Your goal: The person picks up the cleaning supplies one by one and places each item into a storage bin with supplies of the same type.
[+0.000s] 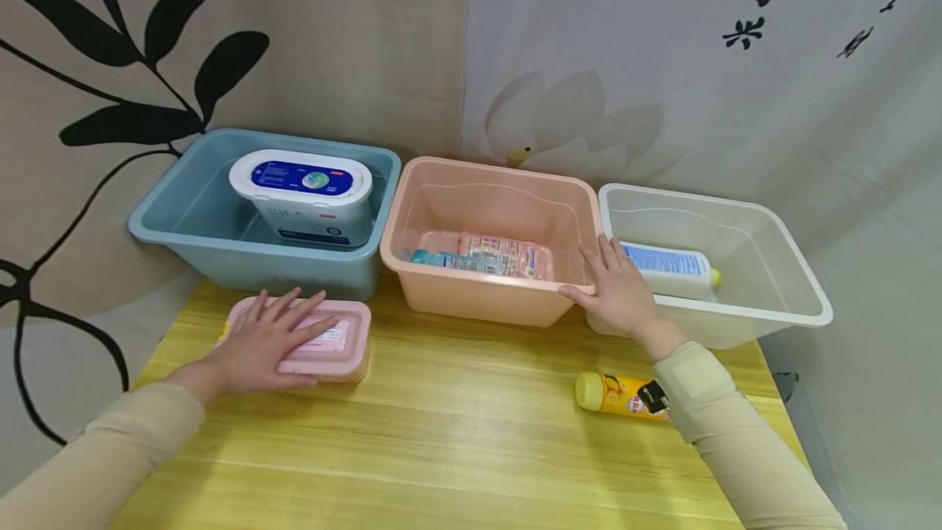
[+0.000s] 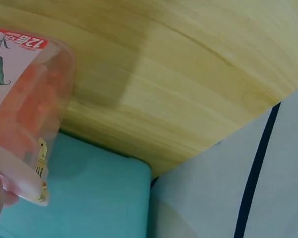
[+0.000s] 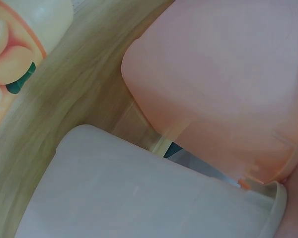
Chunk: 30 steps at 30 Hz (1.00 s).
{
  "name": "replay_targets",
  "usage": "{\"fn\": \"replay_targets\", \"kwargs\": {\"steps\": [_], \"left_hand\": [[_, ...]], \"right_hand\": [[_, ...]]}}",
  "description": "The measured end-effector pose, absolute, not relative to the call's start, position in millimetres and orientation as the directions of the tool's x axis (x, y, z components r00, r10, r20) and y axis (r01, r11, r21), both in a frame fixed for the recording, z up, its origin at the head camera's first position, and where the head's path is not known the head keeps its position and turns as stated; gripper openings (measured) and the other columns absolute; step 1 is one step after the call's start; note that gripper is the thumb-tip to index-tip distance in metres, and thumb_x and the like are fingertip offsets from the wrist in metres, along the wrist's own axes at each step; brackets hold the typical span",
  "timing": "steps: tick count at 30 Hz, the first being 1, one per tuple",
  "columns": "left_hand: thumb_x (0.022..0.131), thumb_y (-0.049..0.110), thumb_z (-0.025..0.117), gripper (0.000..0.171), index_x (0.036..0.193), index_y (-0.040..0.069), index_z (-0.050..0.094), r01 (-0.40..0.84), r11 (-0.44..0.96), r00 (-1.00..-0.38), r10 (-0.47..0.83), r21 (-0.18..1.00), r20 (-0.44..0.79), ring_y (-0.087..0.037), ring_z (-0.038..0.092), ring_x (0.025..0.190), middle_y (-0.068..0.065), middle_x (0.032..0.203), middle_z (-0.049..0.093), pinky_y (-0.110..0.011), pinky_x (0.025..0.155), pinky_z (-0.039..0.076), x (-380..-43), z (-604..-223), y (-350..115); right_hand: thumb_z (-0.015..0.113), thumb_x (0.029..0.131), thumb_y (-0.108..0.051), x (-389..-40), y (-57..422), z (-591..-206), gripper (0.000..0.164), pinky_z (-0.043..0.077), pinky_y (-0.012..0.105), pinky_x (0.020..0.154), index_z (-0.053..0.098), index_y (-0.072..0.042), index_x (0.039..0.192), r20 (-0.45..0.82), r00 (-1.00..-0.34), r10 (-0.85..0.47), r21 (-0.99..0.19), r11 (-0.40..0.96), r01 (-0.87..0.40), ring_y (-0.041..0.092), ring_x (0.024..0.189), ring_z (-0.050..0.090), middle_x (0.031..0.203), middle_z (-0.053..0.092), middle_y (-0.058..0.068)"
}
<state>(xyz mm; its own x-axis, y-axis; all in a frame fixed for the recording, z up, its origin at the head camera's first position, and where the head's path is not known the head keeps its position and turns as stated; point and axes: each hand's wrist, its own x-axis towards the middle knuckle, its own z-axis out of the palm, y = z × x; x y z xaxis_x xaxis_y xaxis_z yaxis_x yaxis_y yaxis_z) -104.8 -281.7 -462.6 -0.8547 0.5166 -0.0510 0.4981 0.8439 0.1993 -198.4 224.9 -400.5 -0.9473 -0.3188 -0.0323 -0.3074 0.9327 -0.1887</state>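
My left hand (image 1: 265, 350) rests on the pink lid of a small plastic box (image 1: 356, 338), its fingers spread and straight. Clear sides, reddish contents and a printed label show on that box (image 2: 32, 104) in the left wrist view. With relaxed fingers, my right hand (image 1: 621, 289) touches the rim at the right front corner of the peach bin (image 1: 486, 301), beside the white bin (image 1: 773, 324). A bottle with a blue label and a yellow-green cap (image 1: 666, 268) lies in the white bin. Inside the peach bin are a pink packet (image 1: 508, 252) and a blue-capped bottle (image 1: 456, 262).
At the left stands a blue bin (image 1: 221, 256) holding a white lidded tub (image 1: 316, 215). A yellow bottle (image 1: 618, 395) with oranges printed on it lies on the wooden table (image 1: 441, 432), partly behind the right wrist. Curtains (image 1: 353, 39) hang behind the bins.
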Motion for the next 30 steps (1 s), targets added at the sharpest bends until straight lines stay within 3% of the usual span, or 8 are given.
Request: {"fn": "replay_targets", "kwargs": {"steps": [4,12,18,30], "left_hand": [[0.075,0.062,0.064,0.084,0.146,0.035,0.029,0.509,0.837,-0.846,0.53,0.201,-0.063,-0.043,0.014,0.139,-0.008,0.157,0.015,-0.068,0.108,-0.005,-105,-460,-282],[0.075,0.067,0.06,0.08,0.144,0.035,0.034,0.582,0.8,-0.803,0.594,0.146,-0.052,-0.039,0.022,0.135,-0.013,0.151,0.025,-0.069,0.107,0.011,-114,-460,-283],[0.074,0.069,0.059,0.08,0.143,0.034,0.037,0.633,0.769,-0.771,0.636,0.089,-0.009,-0.035,0.03,0.129,-0.013,0.146,0.033,-0.06,0.106,0.022,-118,-460,-282],[0.071,0.068,0.063,0.08,0.141,0.036,0.04,0.636,0.77,-0.769,0.638,0.055,-0.039,-0.033,0.035,0.124,-0.012,0.141,0.038,-0.058,0.103,0.028,-122,-454,-280]], "right_hand": [[0.048,0.088,-0.059,-198,224,-400,0.081,0.014,0.057,0.114,0.029,-0.004,0.145,-0.027,-0.946,-0.324,-0.183,0.932,-0.314,0.046,0.142,0.007,0.154,0.01,0.028],[0.046,0.088,-0.062,-199,226,-402,0.083,0.015,0.058,0.113,0.028,-0.005,0.146,-0.029,-0.945,-0.326,-0.172,0.933,-0.317,0.047,0.141,0.009,0.154,0.009,0.028],[0.046,0.088,-0.062,-199,228,-403,0.083,0.015,0.058,0.114,0.028,-0.005,0.146,-0.03,-0.946,-0.323,-0.166,0.935,-0.314,0.047,0.141,0.008,0.154,0.009,0.028],[0.045,0.088,-0.063,-199,227,-405,0.084,0.015,0.058,0.113,0.028,-0.006,0.146,-0.036,-0.95,-0.309,-0.169,0.939,-0.299,0.046,0.142,0.007,0.155,0.008,0.026]]}}
